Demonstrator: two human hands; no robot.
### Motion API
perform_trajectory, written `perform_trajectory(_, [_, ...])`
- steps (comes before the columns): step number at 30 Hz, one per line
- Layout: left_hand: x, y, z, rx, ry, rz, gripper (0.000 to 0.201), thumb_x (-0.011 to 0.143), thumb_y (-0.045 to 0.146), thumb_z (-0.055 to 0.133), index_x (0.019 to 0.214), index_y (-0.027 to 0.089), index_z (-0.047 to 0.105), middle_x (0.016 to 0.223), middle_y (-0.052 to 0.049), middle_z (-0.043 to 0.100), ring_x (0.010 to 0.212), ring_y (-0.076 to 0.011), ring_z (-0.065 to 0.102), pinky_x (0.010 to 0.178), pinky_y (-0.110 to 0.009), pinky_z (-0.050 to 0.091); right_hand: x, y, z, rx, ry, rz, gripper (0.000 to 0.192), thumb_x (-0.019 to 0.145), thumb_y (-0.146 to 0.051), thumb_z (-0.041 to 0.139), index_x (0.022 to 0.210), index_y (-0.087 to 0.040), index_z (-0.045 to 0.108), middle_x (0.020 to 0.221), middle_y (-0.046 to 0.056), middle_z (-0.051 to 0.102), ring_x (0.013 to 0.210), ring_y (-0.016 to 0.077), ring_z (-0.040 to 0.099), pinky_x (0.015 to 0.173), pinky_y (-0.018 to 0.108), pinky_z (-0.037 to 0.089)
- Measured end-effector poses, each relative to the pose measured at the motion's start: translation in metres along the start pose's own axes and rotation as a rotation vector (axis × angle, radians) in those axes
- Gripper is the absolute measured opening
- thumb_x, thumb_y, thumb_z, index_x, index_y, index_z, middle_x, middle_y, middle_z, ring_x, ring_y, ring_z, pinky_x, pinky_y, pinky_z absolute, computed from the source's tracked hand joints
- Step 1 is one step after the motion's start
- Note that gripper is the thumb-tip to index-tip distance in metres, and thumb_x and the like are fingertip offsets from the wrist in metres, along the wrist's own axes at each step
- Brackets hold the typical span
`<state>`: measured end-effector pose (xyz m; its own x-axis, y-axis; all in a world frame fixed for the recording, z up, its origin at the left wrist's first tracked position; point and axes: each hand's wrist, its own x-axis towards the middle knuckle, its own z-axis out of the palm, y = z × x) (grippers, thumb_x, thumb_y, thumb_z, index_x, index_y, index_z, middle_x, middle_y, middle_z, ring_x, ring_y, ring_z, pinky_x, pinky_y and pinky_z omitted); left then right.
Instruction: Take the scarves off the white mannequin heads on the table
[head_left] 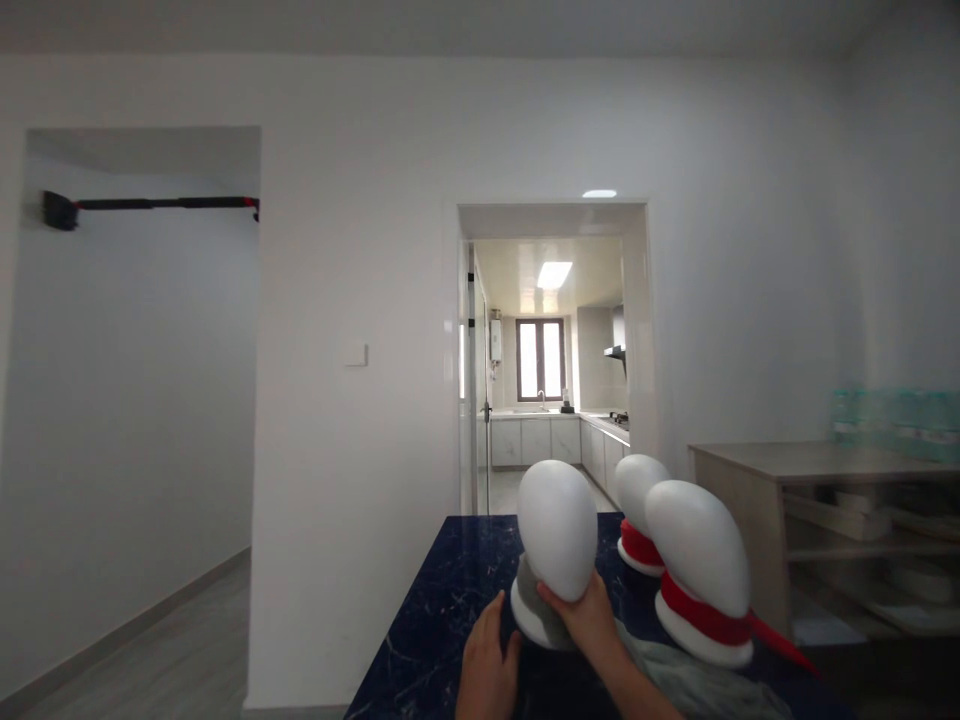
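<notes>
While we steady white mannequin head (559, 528) on dark marble desk (442, 610), right hand (585, 618) clamps its neck over grey scarf (540, 615); left hand (487, 665) rests against base, fingers loosely together.

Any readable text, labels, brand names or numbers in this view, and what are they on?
None readable.
Mannequin heads: blank, no markings.
Wall switch: plain.
Greenish packages on the side table: printing too blurred to read.
Kitchen wall unit: too small to tell.
</notes>
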<state>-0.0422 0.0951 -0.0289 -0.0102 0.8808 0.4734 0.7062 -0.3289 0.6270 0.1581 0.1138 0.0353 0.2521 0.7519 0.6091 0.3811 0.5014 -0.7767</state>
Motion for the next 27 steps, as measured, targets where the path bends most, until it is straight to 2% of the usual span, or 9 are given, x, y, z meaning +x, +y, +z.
perform_trajectory(4, [-0.002,0.003,0.000,0.100,-0.155,-0.030,0.081,0.081,0.028,0.055,0.160,0.015,0.042,0.161,-0.011,0.055,0.152,-0.0273,0.047,0.129,-0.036,0.030,-0.010,0.018,0.022,-0.042,-0.020,0.048,0.065,0.062,-0.046,0.089,0.119,-0.024,0.068,0.113,0.012,0.079,0.115,0.0393,0.071,0.100,0.050,0.058])
perform_trajectory(8, [-0.005,0.013,-0.002,0.144,-0.238,-0.109,0.094,0.073,0.034,0.065,0.162,0.022,0.038,0.161,-0.010,0.055,0.153,-0.0311,0.044,0.130,-0.041,0.026,-0.021,0.041,0.024,-0.058,-0.057,0.068,0.065,0.059,-0.040,0.089,0.119,-0.027,0.066,0.119,0.011,0.077,0.115,0.0389,0.071,0.100,0.048,0.057])
perform_trajectory(14, [-0.005,0.009,0.008,0.162,-0.262,-0.164,0.106,0.069,0.040,0.070,0.165,0.018,0.030,0.171,-0.012,0.041,0.159,-0.0318,0.033,0.134,-0.050,0.014,-0.025,0.057,0.006,0.018,-0.162,0.074,0.059,0.062,-0.033,0.081,0.118,-0.020,0.067,0.118,0.013,0.077,0.113,0.0368,0.071,0.098,0.045,0.057])
perform_trajectory(17, [-0.006,0.005,0.013,0.160,-0.252,-0.152,0.106,0.071,0.041,0.069,0.166,0.017,0.027,0.173,-0.010,0.037,0.161,-0.0311,0.028,0.135,-0.050,0.010,-0.026,0.057,-0.009,-0.030,-0.205,0.113,0.050,0.070,-0.031,0.071,0.119,-0.020,0.067,0.119,0.013,0.077,0.114,0.0326,0.071,0.098,0.040,0.056])
perform_trajectory(19, [-0.006,0.004,0.014,0.158,-0.247,-0.146,0.106,0.073,0.041,0.067,0.167,0.017,0.025,0.174,-0.009,0.034,0.163,-0.0310,0.025,0.135,-0.052,0.009,-0.026,0.058,-0.018,-0.080,-0.244,0.145,0.042,0.073,-0.027,0.063,0.115,-0.021,0.066,0.115,0.012,0.077,0.107,0.0288,0.074,0.092,0.036,0.056])
perform_trajectory(23, [-0.008,0.009,0.010,0.158,-0.238,-0.110,0.102,0.077,0.043,0.066,0.167,0.020,0.024,0.172,-0.008,0.040,0.161,-0.0299,0.029,0.134,-0.051,0.011,-0.027,0.061,-0.026,-0.128,-0.283,0.162,0.026,0.072,-0.020,0.059,0.098,-0.023,0.063,0.093,0.007,0.077,0.086,0.0243,0.072,0.076,0.031,0.052])
perform_trajectory(27, [-0.008,0.011,0.008,0.193,-0.230,-0.109,0.099,0.080,0.045,0.064,0.167,0.018,0.025,0.170,-0.009,0.043,0.158,-0.0276,0.035,0.134,-0.045,0.013,-0.027,0.062,-0.027,-0.165,-0.302,0.159,0.027,0.065,-0.014,0.060,0.090,-0.024,0.061,0.087,0.002,0.073,0.083,0.0213,0.067,0.072,0.028,0.045])
